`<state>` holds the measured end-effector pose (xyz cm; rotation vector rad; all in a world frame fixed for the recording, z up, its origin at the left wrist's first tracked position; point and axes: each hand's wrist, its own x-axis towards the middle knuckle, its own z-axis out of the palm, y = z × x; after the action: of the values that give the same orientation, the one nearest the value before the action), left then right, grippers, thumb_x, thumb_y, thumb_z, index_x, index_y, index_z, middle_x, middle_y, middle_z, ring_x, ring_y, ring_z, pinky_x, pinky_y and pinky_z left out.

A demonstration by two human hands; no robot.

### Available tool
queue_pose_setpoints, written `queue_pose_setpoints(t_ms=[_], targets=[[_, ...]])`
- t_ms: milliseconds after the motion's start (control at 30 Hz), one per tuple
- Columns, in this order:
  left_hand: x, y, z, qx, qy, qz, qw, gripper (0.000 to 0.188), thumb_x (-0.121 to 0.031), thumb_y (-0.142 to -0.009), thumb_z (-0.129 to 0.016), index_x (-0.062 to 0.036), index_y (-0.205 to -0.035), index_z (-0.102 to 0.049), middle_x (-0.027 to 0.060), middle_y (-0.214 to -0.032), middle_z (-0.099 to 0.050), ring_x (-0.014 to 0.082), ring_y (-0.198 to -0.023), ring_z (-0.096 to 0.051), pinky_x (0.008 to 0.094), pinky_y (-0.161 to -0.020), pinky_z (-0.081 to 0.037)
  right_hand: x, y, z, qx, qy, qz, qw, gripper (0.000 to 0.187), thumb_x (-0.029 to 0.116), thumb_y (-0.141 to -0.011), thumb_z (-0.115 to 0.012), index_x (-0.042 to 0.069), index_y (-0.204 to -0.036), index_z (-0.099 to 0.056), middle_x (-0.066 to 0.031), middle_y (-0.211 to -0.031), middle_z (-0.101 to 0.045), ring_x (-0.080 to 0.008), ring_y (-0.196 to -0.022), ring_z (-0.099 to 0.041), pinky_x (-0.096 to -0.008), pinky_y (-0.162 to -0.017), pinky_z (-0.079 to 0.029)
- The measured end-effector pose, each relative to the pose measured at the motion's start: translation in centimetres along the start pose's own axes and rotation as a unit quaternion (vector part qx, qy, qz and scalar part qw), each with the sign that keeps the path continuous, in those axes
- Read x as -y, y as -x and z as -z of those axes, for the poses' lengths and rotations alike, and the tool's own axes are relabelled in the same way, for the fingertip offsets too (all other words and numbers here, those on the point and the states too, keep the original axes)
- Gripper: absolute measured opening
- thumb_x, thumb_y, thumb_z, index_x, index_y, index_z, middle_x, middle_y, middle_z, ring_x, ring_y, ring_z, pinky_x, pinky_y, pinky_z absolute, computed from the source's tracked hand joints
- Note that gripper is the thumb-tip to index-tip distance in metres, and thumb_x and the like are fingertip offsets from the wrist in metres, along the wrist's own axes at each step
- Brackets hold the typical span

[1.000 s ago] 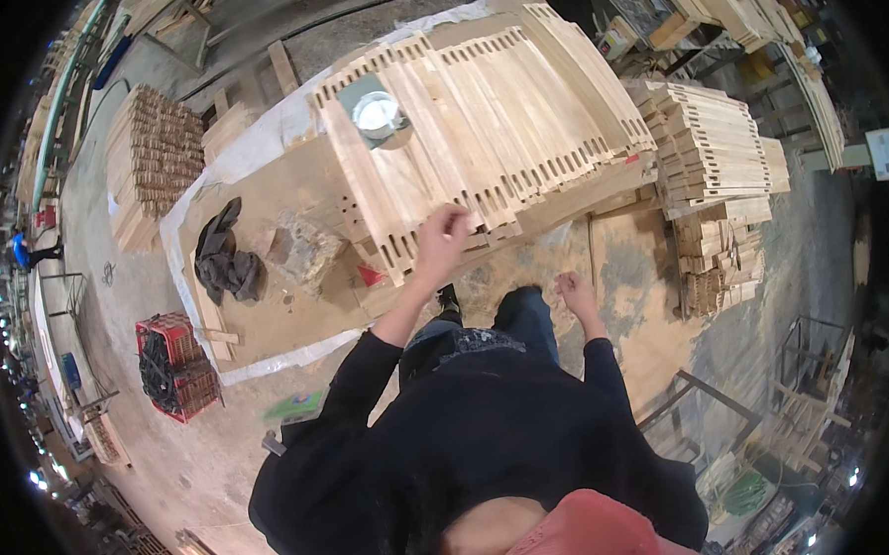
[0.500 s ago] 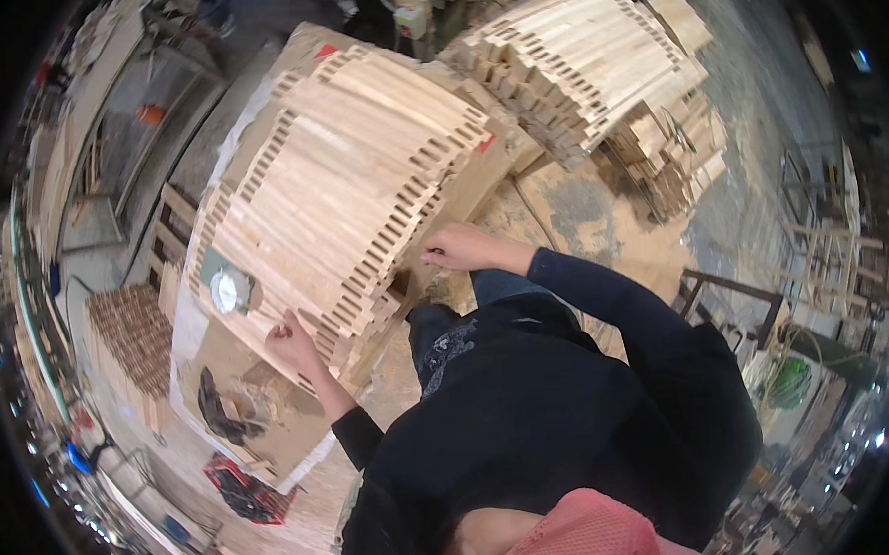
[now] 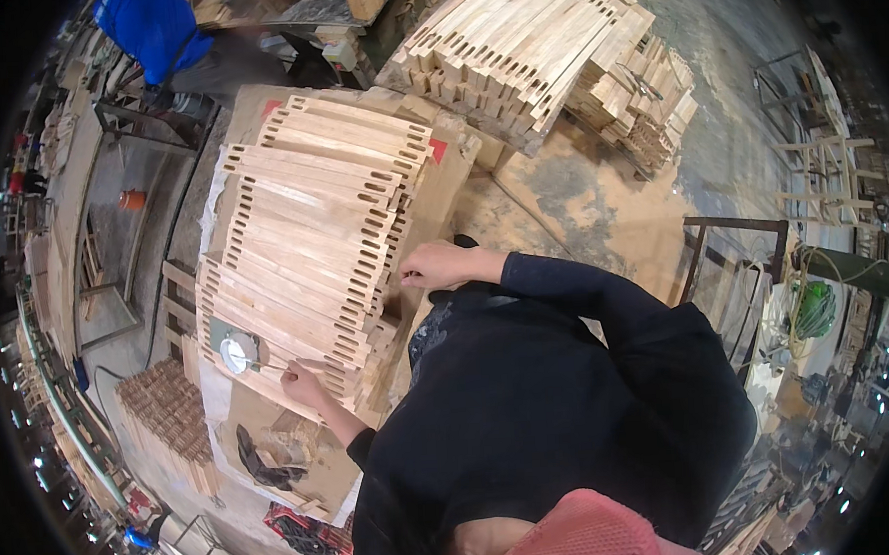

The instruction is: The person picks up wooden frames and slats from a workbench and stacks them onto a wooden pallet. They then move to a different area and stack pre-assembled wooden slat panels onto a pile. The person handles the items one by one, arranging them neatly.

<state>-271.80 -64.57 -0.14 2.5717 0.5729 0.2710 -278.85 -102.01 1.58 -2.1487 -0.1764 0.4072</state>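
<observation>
Many long, pale wooden slats with slotted ends [image 3: 303, 219] lie side by side at ten o'clock, probably so their slots line up within reach. At their three o'clock, the right hand [image 3: 436, 265] curls loosely. The left hand [image 3: 303, 386] bends its fingers over the nearest slats; a round, white-filled pot [image 3: 237, 354] sits at its ten o'clock, presumably for easy access. Whether either hand pinches anything, I cannot tell.

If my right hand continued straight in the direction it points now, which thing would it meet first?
The right hand would probably meet the wooden boards first, at their slotted ends; its height against them is unclear.
</observation>
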Motion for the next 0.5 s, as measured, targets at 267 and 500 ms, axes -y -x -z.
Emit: queue_pose_setpoints(t_ms=[267, 500], targets=[[2.6, -0.4, 0.2, 0.027, 0.050, 0.001, 0.998, 0.034, -0.024, -0.092, -0.056, 0.0078, -0.093, -0.066, 0.0230, -0.084, -0.066, 0.0361, -0.079, -0.062, 0.0423, -0.073, -0.048, 2.8, -1.9, -0.5, 0.029, -0.009, 0.035, 0.999, 0.023, 0.026, -0.088, -0.058, 0.008, -0.095, -0.069, -0.0152, -0.089, -0.068, -0.0351, -0.085, -0.064, -0.0461, -0.073, -0.049], [4.0, 0.5, 0.4, 0.021, 0.176, 0.025, 0.984, 0.027, -0.023, -0.095, -0.054, -0.0005, -0.104, -0.067, 0.0145, -0.092, -0.071, 0.0245, -0.089, -0.066, 0.0345, -0.081, -0.050, 5.7, -2.5, -2.0, 0.003, -0.008, 0.100, 0.995, 0.021, 0.023, -0.091, -0.061, 0.006, -0.098, -0.070, -0.0135, -0.091, -0.069, -0.0323, -0.085, -0.065, -0.0399, -0.073, -0.051]])
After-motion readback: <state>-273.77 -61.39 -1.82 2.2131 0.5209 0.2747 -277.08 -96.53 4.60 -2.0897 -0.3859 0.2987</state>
